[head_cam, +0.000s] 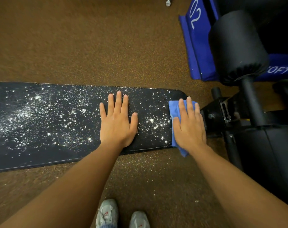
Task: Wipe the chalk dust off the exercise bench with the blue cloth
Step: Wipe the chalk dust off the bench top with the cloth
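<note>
White chalk dust speckles a black bench; the left hand lies flat, fingers spread, while the right hand presses a blue cloth flat at the bench's end.

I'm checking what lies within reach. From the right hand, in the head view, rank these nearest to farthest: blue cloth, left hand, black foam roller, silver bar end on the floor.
1. blue cloth, directly under the right hand.
2. left hand, flat on the bench to its left.
3. black foam roller, up and to the right.
4. silver bar end, at the top edge.
</note>
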Tool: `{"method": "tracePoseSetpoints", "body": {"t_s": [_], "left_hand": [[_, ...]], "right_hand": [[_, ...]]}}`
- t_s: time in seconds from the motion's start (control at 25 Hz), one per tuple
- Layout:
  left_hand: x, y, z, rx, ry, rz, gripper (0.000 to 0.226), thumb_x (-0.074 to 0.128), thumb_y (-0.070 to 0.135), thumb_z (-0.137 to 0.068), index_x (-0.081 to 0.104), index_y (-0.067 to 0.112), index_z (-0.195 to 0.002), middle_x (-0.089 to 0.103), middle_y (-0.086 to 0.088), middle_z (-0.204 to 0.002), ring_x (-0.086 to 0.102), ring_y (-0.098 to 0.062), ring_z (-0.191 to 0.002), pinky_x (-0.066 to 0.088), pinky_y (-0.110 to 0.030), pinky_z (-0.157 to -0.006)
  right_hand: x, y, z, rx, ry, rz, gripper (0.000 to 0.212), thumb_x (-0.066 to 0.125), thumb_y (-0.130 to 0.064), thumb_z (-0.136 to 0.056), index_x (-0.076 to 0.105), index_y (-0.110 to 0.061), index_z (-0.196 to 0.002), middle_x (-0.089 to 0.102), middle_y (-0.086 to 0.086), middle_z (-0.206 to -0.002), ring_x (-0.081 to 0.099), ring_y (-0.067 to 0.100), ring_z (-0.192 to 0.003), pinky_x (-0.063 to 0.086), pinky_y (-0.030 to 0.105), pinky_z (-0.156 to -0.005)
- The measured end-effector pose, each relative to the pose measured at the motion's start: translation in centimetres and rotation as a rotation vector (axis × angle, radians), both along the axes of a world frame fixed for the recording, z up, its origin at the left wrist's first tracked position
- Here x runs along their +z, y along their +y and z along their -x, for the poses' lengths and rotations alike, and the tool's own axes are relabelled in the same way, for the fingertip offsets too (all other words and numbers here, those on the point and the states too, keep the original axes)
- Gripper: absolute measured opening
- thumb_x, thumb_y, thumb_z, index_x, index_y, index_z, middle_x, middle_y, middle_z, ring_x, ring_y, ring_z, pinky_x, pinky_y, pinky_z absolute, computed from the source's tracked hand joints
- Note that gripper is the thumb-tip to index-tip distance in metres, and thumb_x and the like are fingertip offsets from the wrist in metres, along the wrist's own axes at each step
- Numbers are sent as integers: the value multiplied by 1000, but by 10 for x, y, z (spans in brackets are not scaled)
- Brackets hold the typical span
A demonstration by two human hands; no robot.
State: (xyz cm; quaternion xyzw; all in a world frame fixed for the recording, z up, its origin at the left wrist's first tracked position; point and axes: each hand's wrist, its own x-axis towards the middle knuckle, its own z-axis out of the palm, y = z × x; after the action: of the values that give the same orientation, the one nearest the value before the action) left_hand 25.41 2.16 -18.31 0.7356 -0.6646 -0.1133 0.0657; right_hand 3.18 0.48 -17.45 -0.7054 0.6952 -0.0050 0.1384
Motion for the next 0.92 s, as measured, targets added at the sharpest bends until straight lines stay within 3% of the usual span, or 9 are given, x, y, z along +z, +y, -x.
{"method": "tracePoseSetpoints", "body": {"t_s": [0.2, 0.4, 0.72, 0.92], "left_hand": [[0, 0, 1, 2, 18, 0, 67, 16, 49, -97, 9, 16, -154, 1, -5, -163, -8, -24, -149, -3, -52, -119], [-1, 0, -2, -1, 20, 7, 67, 16, 47, -95, 9, 17, -154, 2, -4, -163, -8, -23, -149, -2, -51, -119], [0, 0, 0, 6, 33, 9, 66, 17, 47, -96, 10, 17, -154, 2, -4, -163, -8, -23, -149, -4, -52, -119], [0, -1, 0, 8, 35, 11, 65, 21, 44, -96, 13, 16, -154, 5, -4, -163, -6, -23, -149, -1, -52, -119]], "right_hand": [[-2, -54, -36, 17, 56, -24, 59, 22, -33, -99, 2, -20, -153, -3, 5, -162, -4, 33, -147, 4, 49, -119], [5, 38, -16, 228, 59, 3, 65, 15, -41, -92, 8, -20, -154, 0, 1, -162, -6, 24, -148, 5, 46, -120], [-4, -60, -34, -44, 62, -28, 60, 24, -34, -100, 3, -17, -153, -3, 8, -162, -3, 33, -147, 5, 48, -119], [0, 10, -28, 248, 81, 38, 64, 17, -40, -94, 5, -19, -153, 0, 5, -162, -4, 27, -148, 4, 44, -120]]}}
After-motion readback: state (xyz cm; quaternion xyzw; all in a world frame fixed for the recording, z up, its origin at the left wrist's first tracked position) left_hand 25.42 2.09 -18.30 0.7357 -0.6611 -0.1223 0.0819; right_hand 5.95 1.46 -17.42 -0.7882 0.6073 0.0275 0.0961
